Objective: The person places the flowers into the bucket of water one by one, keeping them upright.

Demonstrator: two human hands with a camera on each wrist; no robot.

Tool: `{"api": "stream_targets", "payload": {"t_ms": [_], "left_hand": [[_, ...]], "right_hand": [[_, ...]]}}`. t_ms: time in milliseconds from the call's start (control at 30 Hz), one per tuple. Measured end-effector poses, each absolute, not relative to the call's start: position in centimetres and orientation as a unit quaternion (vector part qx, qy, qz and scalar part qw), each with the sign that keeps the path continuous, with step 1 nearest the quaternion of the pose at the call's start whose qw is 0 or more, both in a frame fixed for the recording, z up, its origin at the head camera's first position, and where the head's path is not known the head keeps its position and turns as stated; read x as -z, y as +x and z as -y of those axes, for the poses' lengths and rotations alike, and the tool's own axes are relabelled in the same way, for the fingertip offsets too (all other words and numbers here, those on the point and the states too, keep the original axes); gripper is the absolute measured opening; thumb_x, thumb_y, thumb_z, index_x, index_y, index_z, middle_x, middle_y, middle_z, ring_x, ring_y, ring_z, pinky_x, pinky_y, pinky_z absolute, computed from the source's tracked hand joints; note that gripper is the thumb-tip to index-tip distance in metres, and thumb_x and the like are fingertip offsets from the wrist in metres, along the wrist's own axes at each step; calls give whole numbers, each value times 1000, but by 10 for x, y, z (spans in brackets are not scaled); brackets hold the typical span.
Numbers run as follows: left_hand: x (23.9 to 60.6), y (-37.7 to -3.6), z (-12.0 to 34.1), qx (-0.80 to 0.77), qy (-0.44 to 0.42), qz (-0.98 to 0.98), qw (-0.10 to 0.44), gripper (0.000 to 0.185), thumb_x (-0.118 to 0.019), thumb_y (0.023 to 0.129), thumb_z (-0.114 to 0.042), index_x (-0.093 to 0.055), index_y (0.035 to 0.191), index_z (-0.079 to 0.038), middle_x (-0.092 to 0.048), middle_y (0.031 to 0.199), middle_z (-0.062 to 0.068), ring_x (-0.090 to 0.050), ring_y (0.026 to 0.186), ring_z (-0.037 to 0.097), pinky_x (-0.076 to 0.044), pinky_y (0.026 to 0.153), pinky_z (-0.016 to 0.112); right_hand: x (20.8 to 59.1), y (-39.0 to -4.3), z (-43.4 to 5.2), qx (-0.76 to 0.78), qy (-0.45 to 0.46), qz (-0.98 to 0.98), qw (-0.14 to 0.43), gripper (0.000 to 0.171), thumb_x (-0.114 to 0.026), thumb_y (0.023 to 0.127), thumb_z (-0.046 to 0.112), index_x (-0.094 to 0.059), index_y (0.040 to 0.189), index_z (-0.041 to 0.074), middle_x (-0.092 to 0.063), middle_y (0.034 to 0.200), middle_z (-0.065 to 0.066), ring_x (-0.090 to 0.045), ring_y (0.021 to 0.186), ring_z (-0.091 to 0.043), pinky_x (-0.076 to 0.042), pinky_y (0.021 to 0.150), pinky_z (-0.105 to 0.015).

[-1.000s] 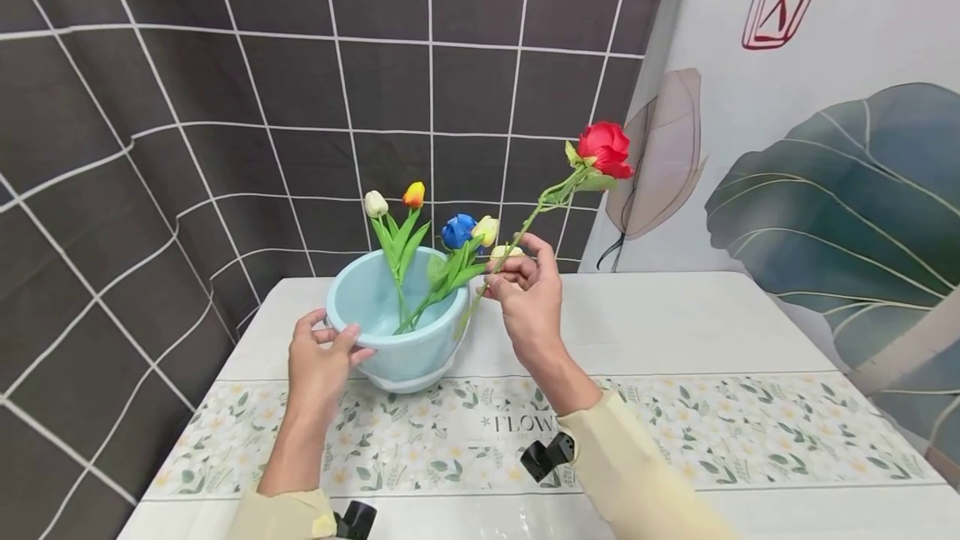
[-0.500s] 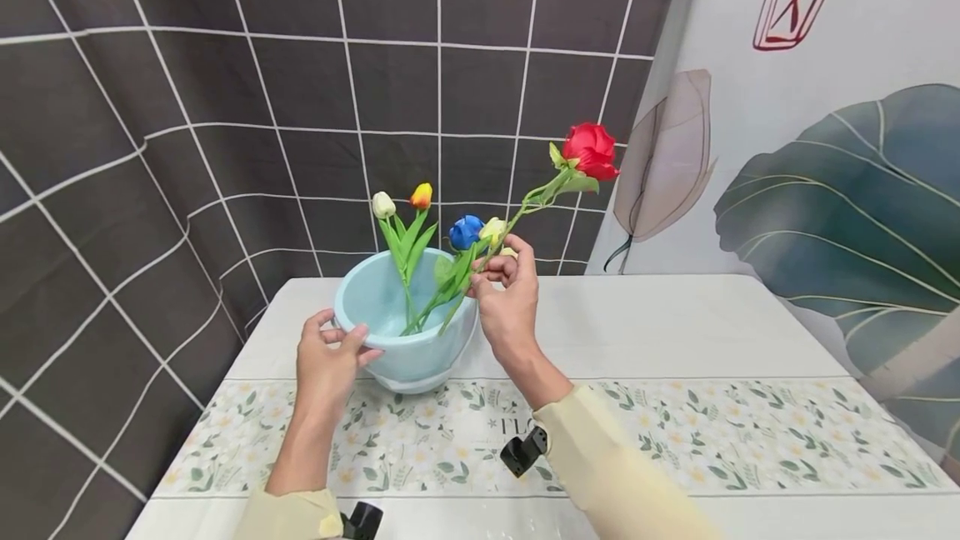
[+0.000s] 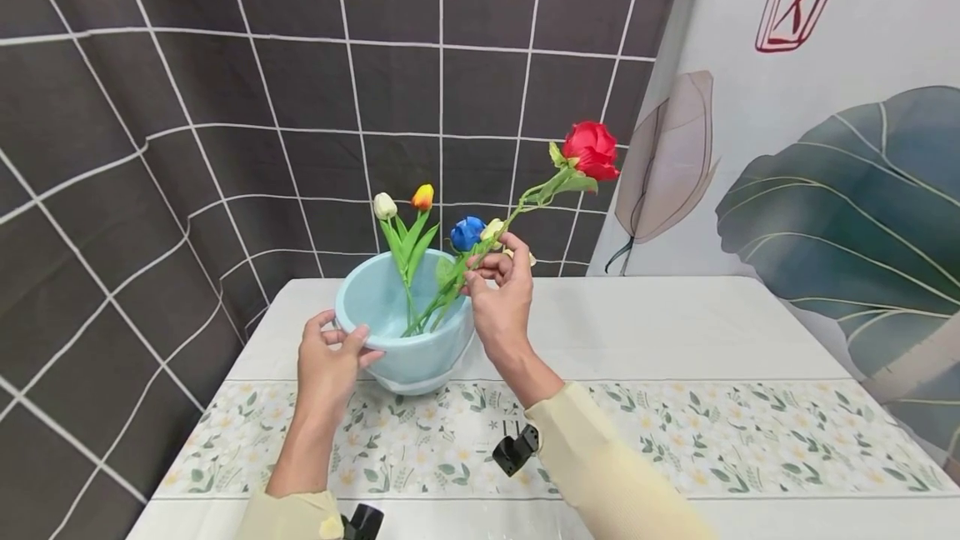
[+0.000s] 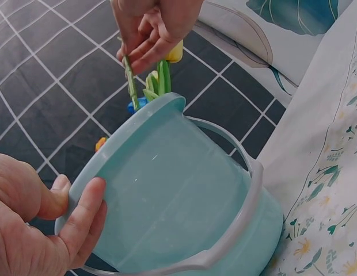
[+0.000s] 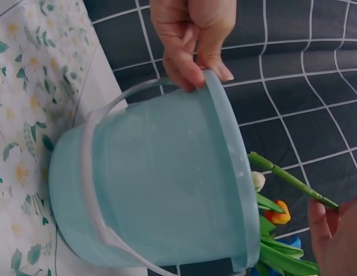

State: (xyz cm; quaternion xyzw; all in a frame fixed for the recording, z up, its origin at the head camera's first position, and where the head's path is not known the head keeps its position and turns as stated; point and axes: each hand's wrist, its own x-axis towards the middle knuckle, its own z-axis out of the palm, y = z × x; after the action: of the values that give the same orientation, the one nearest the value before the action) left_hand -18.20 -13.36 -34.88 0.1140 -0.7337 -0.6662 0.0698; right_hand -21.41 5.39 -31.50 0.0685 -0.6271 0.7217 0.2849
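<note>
- Bucket (image 3: 405,340), pale blue, stands on the table (image 3: 675,323); left hand (image 3: 327,361) grips its rim at 9 o'clock, thumb inside.
- Right hand (image 3: 501,298) pinches the red rose (image 3: 591,148) mid-stem, lower end just inside the rim at 3 o'clock.
- Judged best practice: lower the stem steeply, clear of the 4 tulips (image 3: 420,227).
- Open tabletop lies toward 3 o'clock; the table's left edge is near at 9 o'clock.

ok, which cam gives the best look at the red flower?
Head view: the red flower shows whole, bloom high at the right and its stem slanting down to the right hand, which pinches it above the blue bucket. Both wrist views show only a piece of green stem, no bloom.
</note>
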Motion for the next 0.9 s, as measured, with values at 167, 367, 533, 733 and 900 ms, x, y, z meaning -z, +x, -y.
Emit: {"api": "stream_targets", "payload": {"t_ms": [167,367,533,733,900], "left_hand": [[350,-181,133,673,111,728,64,63,-50,100,-7,-14,152,-5,-36,116,19,-68,75,12,-62,78,19],[351,-180,134,666,115,734,62,64,-51,100,-9,-14,152,-6,-36,118,19,-69,77,14,-62,77,19],[351,-181,134,666,114,734,63,65,-51,100,-9,-14,152,-6,-35,119,19,-68,78,14,-62,77,19],[351,-181,134,672,109,730,68,64,-50,100,-7,-14,152,-5,-35,117,19,-68,77,13,-62,77,19],[350,-180,134,672,107,729,70,63,-50,100,-7,-14,152,-5,-35,116,19,-67,76,12,-62,77,19]], "right_hand": [[321,-216,-48,-715,65,636,281,55,-55,82,-20,-41,131,1,-61,91,-24,-60,80,-38,-65,64,-47],[329,-218,-43,-691,56,667,272,55,-55,82,-20,-41,131,0,-61,90,-24,-60,77,-31,-65,63,-35],[334,-218,-38,-676,59,687,260,58,-52,78,-23,-43,130,1,-61,88,-21,-61,76,-25,-64,61,-28],[336,-218,-35,-667,65,695,260,59,-52,76,-24,-44,129,1,-61,88,-19,-61,79,-26,-64,63,-27],[335,-217,-33,-669,63,697,249,61,-52,78,-23,-43,131,4,-61,91,-22,-61,83,-31,-64,65,-30]]}}
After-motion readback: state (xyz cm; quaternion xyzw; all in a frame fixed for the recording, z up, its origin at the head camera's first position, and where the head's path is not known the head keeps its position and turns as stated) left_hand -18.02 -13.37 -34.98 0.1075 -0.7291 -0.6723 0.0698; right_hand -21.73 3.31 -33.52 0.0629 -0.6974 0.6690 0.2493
